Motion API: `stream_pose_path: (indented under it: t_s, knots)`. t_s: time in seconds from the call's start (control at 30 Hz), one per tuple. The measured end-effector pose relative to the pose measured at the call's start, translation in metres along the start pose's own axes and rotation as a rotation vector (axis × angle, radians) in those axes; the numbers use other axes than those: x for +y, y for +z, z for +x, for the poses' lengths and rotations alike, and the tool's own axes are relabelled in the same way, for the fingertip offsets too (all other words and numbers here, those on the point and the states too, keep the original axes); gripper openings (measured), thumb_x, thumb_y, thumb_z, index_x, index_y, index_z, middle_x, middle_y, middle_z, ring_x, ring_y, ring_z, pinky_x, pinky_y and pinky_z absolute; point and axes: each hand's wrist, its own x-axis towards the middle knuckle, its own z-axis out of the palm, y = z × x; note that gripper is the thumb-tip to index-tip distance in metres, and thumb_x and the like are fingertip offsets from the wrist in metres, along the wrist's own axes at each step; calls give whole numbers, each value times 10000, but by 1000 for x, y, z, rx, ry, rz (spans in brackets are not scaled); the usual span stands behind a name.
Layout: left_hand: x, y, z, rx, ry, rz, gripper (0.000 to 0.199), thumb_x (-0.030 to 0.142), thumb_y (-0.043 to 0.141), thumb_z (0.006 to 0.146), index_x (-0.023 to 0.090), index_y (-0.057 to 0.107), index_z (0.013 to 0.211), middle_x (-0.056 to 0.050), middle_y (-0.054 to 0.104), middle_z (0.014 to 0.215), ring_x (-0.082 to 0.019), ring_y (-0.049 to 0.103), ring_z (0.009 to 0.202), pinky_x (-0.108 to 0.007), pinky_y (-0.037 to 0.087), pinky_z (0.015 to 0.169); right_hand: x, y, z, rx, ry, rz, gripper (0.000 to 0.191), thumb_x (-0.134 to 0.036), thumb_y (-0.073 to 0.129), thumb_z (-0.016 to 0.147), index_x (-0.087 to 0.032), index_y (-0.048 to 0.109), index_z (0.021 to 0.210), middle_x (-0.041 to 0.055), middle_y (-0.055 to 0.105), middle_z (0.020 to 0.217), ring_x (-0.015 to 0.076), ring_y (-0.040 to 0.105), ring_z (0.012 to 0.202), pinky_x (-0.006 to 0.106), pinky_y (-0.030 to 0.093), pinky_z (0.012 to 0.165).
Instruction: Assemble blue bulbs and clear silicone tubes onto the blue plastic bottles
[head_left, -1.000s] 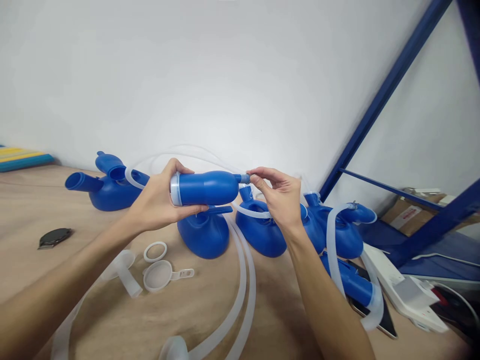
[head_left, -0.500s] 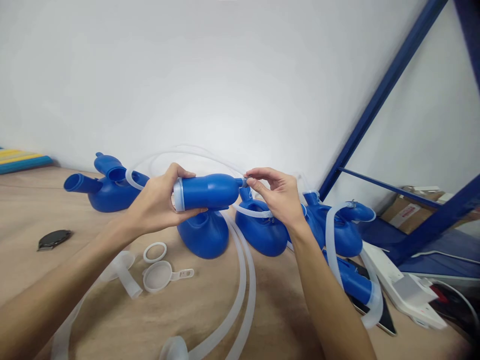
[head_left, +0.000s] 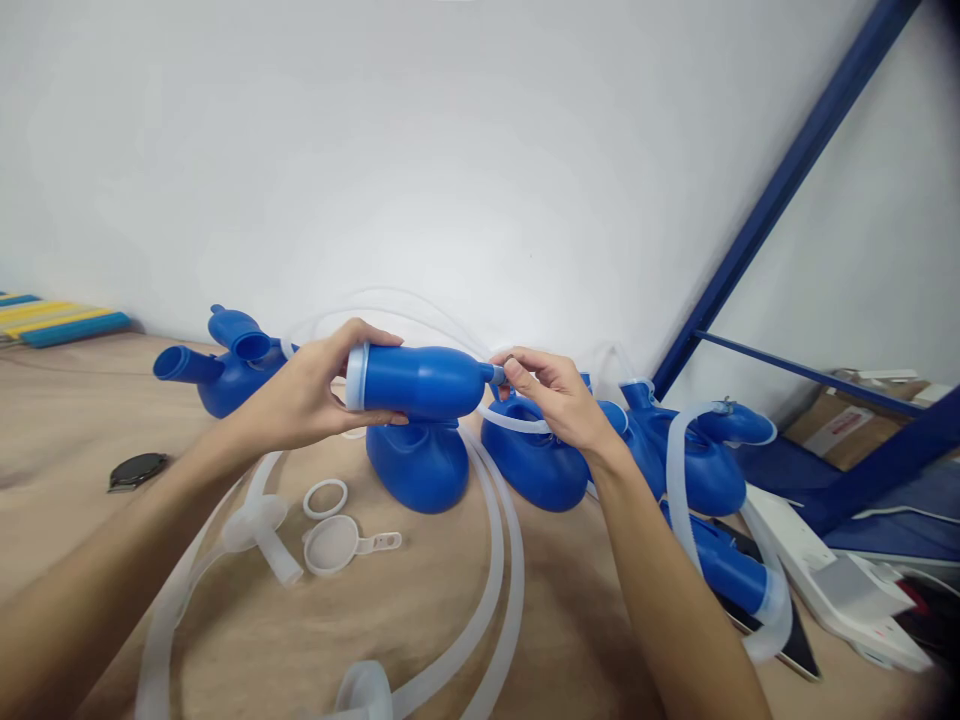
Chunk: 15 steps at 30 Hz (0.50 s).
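My left hand (head_left: 322,395) grips a blue plastic cylinder (head_left: 424,380) by its white-rimmed end, thumb below and fingers above. The cylinder lies level and narrows to a thin spout on the right. At the spout tip, my right hand (head_left: 561,395) pinches a small grey metal piece (head_left: 511,364) that looks like a hose clamp; the fingers partly cover it. Just below the cylinder stands a rounded blue bottle (head_left: 418,470); whether the two touch I cannot tell. To its right is another blue bottle (head_left: 534,470) with a clear hose at its neck.
A white ring (head_left: 325,484), a clear cap with a strap (head_left: 331,546) and a clear funnel-like part (head_left: 255,522) lie in front. Clear hoses (head_left: 491,580) curve toward me. More blue bottles (head_left: 236,385) stand left and right. A power strip (head_left: 810,580) lies beside a blue rack (head_left: 780,200).
The view has shifted slightly, so the surroundings sit further right. The cylinder stays in my left hand. My right fingers remain at the spout tip, a little more curled.
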Motion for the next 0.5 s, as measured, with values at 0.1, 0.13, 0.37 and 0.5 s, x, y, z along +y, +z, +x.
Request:
stream_pose_path:
  t_s: [0.1,0.13,0.37,0.5]
  knots:
    - [-5,-5,0,30,74,-3,540,483,829,815,270,578,1243,-56,681,1227,-278,682,1102,-368,596,866,-3,5,0,1,0,13,440,-560,546,1019,-170,690,873,-11,532,674,131,522,646,292,452,674]
    - [-5,-7,0,51,101,-4,509,458,822,828,274,587,1240,-58,669,1263,-282,663,1164,-384,583,926,-4,6,-1,0,3,-9,436,-556,536,1024,-172,699,898,-9,539,678,134,531,647,293,460,673]
    - [-6,-25,0,490,25,56,706,463,969,622,206,615,1177,-46,682,1167,-239,668,1052,-392,556,925,-17,13,-8,280,-219,-386,611,-484,692,939,-286,535,1496,89,497,1554,305,417,1476,510,351,1222]
    - [-18,-32,6,760,-12,143,794,436,1004,530,158,574,1138,-45,638,1157,-222,618,1089,-409,521,998,-48,12,-15,26,-215,-302,535,-424,737,917,-323,611,1427,54,634,1418,291,566,1349,467,466,1142]
